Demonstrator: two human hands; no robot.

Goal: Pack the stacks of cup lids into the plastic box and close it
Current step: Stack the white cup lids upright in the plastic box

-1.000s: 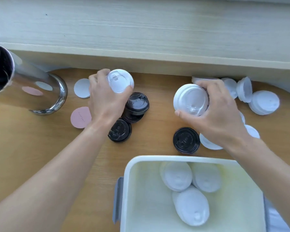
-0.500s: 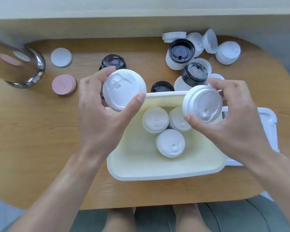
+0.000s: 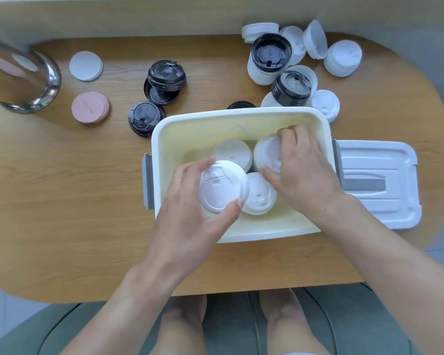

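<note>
Lid stacks (image 3: 223, 187) are going into the box (image 3: 241, 116): my left hand (image 3: 190, 216) grasps one, my right hand (image 3: 300, 170) grips another (image 3: 267, 152); next, seat both upright.

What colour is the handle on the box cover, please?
Grey, on the white box cover, seen in the head view.

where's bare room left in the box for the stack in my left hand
Free: the plastic box floor along its far wall and left wall, beyond your left hand. Crowded: the middle and right, where white lid stacks stand and your right hand sets another.
</note>
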